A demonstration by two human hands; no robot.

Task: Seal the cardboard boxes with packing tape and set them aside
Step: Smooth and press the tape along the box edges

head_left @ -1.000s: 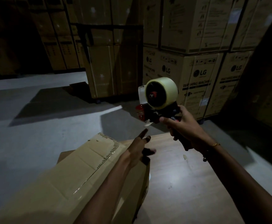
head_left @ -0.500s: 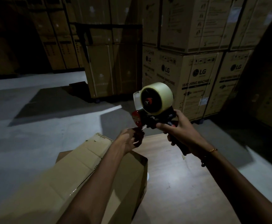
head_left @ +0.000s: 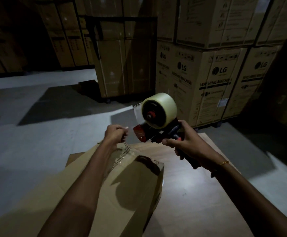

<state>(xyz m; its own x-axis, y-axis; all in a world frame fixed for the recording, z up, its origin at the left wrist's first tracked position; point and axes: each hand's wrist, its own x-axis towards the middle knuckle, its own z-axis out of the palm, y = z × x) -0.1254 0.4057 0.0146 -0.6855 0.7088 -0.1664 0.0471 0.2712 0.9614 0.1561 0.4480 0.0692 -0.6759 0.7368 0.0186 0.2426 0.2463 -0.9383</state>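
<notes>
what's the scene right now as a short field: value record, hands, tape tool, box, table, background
left hand: fingers curled, pinching the free tape end drawn from the dispenser
right hand: grips the dispenser handle
tape dispenser: held above the table's far edge, clear tape roll on top
cardboard box: on the table, under the left forearm, tape strip along its top
table: wooden top, lit patch right of the box
background: stacked LG washing machine cartons on the floor

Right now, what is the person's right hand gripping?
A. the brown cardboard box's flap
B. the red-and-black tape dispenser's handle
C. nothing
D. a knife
B: the right hand is curled round the handle of the red-and-black tape dispenser, held above the brown cardboard box.
</notes>
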